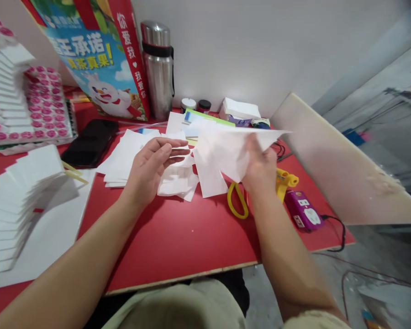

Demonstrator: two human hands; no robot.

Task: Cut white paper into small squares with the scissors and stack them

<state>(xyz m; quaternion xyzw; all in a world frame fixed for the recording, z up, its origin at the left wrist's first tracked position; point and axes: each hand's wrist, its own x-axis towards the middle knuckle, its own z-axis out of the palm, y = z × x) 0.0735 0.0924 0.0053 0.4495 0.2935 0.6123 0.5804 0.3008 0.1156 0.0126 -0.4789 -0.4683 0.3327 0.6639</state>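
My right hand (260, 167) is raised over the red table (178, 237) and closed on a thin white paper sheet (231, 146), which is blurred by motion and hangs tilted in the air. My left hand (154, 167) hovers palm up with its fingers stretched out, holding nothing, just above a loose spread of white paper pieces (178, 180). More white sheets (126, 155) lie stacked under and behind that hand.
Yellow-handled scissors (238, 201) and a purple power strip (303, 211) lie at the right. A black phone (91, 142), a steel flask (158, 68), a printed carton (99, 59), pink-dotted sticker stacks (44, 103) and fanned white cards (17, 201) sit at the left and back.
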